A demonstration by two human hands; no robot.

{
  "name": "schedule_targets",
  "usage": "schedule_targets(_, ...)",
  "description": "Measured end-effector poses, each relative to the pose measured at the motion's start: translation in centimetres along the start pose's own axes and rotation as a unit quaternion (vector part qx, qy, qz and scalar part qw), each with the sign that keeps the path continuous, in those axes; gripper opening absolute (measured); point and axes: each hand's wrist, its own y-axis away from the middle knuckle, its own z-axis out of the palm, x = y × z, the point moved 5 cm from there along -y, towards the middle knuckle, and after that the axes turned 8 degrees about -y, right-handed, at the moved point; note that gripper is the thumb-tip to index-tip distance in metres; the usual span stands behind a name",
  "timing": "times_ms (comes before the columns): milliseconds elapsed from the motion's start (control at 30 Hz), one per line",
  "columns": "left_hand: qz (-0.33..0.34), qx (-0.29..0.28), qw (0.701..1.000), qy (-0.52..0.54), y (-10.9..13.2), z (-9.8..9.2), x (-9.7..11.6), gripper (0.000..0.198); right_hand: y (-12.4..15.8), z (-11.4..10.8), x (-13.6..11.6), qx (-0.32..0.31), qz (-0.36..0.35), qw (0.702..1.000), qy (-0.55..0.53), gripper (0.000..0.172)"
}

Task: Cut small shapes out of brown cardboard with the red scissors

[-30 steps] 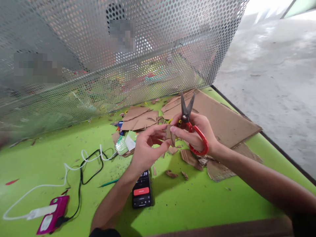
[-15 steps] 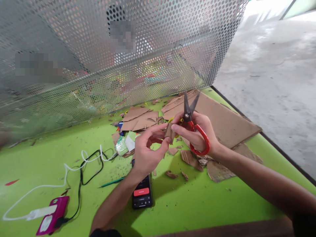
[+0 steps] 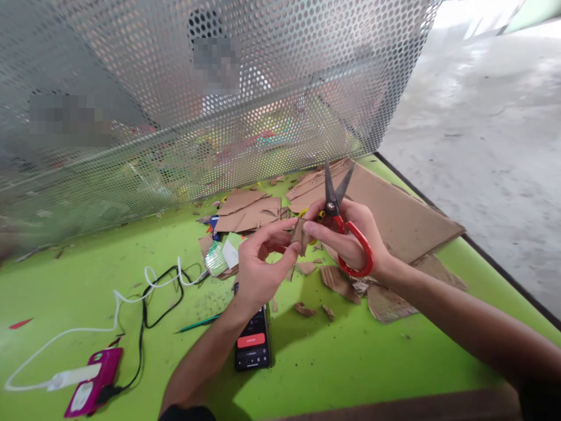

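Between the fingertips of both hands is a small cardboard piece (image 3: 300,236), held above the green table. My left hand (image 3: 263,263) pinches it from the left side with thumb and fingers. My right hand (image 3: 350,228) grips the same piece between thumb and forefinger, and red-handled scissors (image 3: 360,257) hang on that hand with their dark blades apart, pointing up and away. Behind the fingers a yellow-handled tool (image 3: 321,216) shows in part; the rest of it is hidden. Torn cardboard scraps (image 3: 339,283) lie under the hands.
A large cardboard sheet (image 3: 398,216) covers the table's right side. Stacked cardboard pieces (image 3: 249,210) lie at the back, before a perforated metal screen (image 3: 263,117). A phone (image 3: 253,345) sits beneath my left forearm, near a green pencil (image 3: 199,323), a magenta power bank (image 3: 99,380) and cables (image 3: 142,304).
Both hands stay almost in place on the cardboard piece. The piece and the scissors have tilted very slightly; nothing was let go.
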Motion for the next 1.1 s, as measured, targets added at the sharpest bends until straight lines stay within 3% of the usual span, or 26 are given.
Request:
schedule_targets(167,0.012,0.009,1.0,-0.001,-0.3,-0.3,0.2,0.035,0.1,0.0,-0.2,-0.004,-0.003,1.0,0.009,0.023)
schedule_targets(300,0.013,0.041,0.999,-0.005,-0.7,-1.3,0.3,0.035,0.1,-0.2,-0.2,-0.019,0.008,0.996,0.087,0.022)
schedule_targets(467,-0.005,0.057,0.998,-0.002,-1.2,-2.4,0.1,0.037,0.1,0.2,0.3,-0.123,0.038,0.958,0.255,0.028)
schedule_targets(633,0.025,0.075,0.997,-0.022,-2.0,-3.5,0.7,0.036,0.1,0.5,1.0,-0.213,-0.007,0.911,0.352,0.032)
schedule_targets(833,0.016,0.012,0.998,-0.065,-2.7,-4.4,1.1,0.036,-0.3,-0.2,1.6,-0.31,-0.001,0.873,0.376,0.042)
schedule_targets(1100,-0.017,-0.06,0.988,-0.139,-2.8,-4.5,0.3,0.036,-0.3,-1.7,1.0,-0.364,0.026,0.843,0.395,0.042)
